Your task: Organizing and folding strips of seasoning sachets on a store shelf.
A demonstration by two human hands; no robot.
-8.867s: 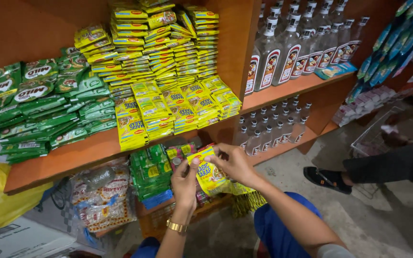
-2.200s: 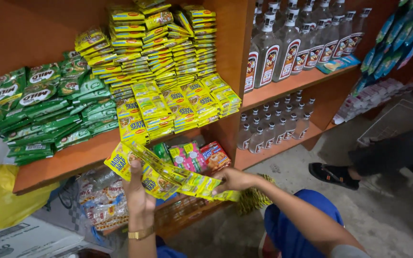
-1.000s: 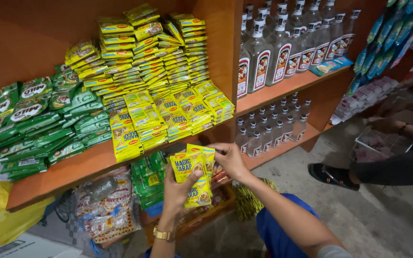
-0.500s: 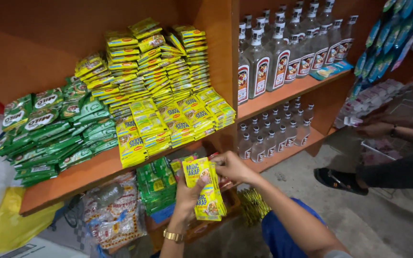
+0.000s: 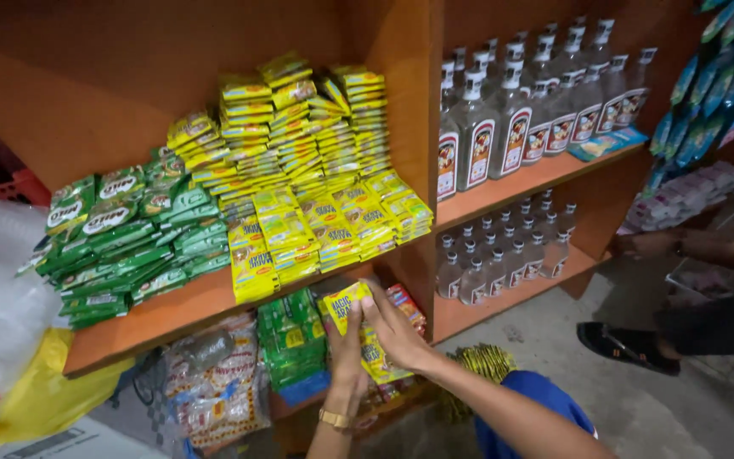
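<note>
Below the orange wooden shelf board (image 5: 172, 310), near the 6 o'clock edge of the view, both of the person's hands meet on a strip of small yellow foil sachets (image 5: 352, 308). The left hand (image 5: 346, 353), with a gold-coloured wristwatch (image 5: 333, 418) on its wrist, grips the strip from underneath, fingers closed about it. The right hand (image 5: 397, 331) pinches the top sachet from the 3 o'clock side, thumb and fingers clamped on the foil. More of the strip hangs down between the two wrists.

At 12 o'clock from the hands, stacks of matching yellow sachets (image 5: 316, 212) lie piled on the shelf board, rising against the back wall. At 10 o'clock from the hands, heaps of green foil sachets (image 5: 121, 242) fill the left part of the same board. Just beside the left hand at 9 o'clock, green packets (image 5: 295, 344) stand in the lower compartment.

Toward 2 o'clock, clear glass bottles with white caps (image 5: 511, 123) stand in rows on a neighbouring shelf, with smaller clear bottles (image 5: 503, 259) one level lower. At 4 o'clock, another person's foot in a black sandal (image 5: 630, 344) rests on the grey floor.
</note>
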